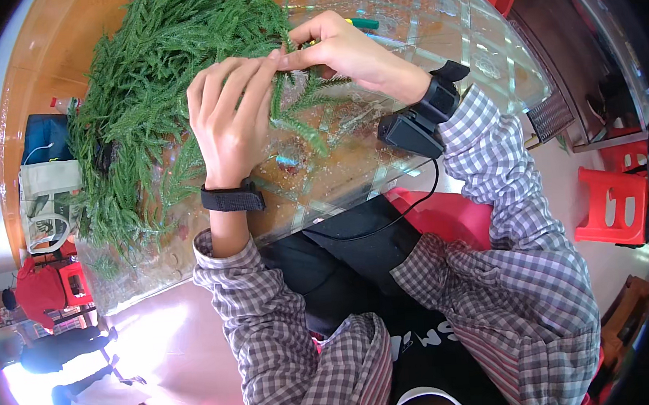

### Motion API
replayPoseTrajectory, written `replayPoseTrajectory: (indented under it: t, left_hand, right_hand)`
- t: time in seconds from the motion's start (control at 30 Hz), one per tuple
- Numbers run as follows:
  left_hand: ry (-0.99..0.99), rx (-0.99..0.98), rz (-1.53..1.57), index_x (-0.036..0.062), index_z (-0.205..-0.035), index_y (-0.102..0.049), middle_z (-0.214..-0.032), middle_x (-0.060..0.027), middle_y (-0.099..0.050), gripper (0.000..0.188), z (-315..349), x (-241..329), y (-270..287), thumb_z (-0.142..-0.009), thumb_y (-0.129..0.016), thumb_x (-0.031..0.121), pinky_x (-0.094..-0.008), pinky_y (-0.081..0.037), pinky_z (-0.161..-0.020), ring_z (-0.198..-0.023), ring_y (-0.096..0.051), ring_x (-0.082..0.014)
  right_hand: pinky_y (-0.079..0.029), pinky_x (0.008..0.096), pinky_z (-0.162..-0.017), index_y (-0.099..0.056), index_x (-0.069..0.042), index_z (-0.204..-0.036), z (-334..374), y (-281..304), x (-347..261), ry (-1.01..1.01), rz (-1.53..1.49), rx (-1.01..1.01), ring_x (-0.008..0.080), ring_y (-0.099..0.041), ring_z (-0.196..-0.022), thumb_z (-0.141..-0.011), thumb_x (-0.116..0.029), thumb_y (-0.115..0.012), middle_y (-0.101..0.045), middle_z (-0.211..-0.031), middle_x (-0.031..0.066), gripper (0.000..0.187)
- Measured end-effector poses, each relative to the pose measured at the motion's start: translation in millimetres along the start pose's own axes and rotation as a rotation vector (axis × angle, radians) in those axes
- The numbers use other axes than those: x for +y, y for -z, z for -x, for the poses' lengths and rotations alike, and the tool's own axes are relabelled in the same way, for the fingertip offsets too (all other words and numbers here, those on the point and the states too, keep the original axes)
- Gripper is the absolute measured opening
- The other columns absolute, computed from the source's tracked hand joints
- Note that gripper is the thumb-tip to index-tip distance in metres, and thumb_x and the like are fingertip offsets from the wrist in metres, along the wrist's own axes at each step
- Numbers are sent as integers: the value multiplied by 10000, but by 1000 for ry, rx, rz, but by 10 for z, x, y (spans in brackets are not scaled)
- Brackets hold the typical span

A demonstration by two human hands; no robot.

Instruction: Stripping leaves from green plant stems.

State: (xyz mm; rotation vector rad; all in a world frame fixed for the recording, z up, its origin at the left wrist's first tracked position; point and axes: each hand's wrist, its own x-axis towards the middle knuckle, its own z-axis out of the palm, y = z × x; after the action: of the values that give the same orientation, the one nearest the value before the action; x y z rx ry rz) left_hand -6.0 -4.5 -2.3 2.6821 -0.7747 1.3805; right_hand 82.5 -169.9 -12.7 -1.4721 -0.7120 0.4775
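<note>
L hand (233, 126) & R hand (352, 54) meet at fingertips, well in from near edge of clear-covered brown table (319, 179). R thumb + forefinger pinch slim green needle-leaved sprig (304, 132) nr its top; it hangs just below them, twd near edge. L fingers bunched tog., grip hidden, can't tell if clamped. Bushy green branch heap (158, 86) along table's L edge.
</note>
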Motion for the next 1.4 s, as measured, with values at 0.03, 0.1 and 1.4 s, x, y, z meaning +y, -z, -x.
replayPoseTrajectory:
  t: [0.03,0.1,1.4]
  left_hand:
    - [-10,14,17,84,-992,-658,-925,-32,-608,343,6,-5,-10,-654,-676,27,-358,-429,-796,-862,-568,-204]
    - [-21,28,35,74,-980,-660,-914,-29,-612,334,20,-19,-18,-649,-683,33,-356,-430,-791,-858,-570,-204]
    - [-160,187,-78,43,-831,-676,-808,-28,-623,196,84,33,55,-640,-716,62,-319,-455,-705,-754,-598,-173]
  right_hand:
    - [-287,187,-478,-669,-59,-831,7,9,-7,-14,-14,-12,-5,-432,-581,-788,-221,-684,-546,-676,-70,168]
    - [-291,189,-479,-666,-60,-827,12,12,-13,-29,-30,-23,-5,-436,-585,-786,-218,-685,-545,-679,-70,165]
    - [-266,176,-446,-651,-59,-834,45,24,-88,135,43,-219,-11,-379,-526,-800,-213,-674,-502,-624,-88,159]
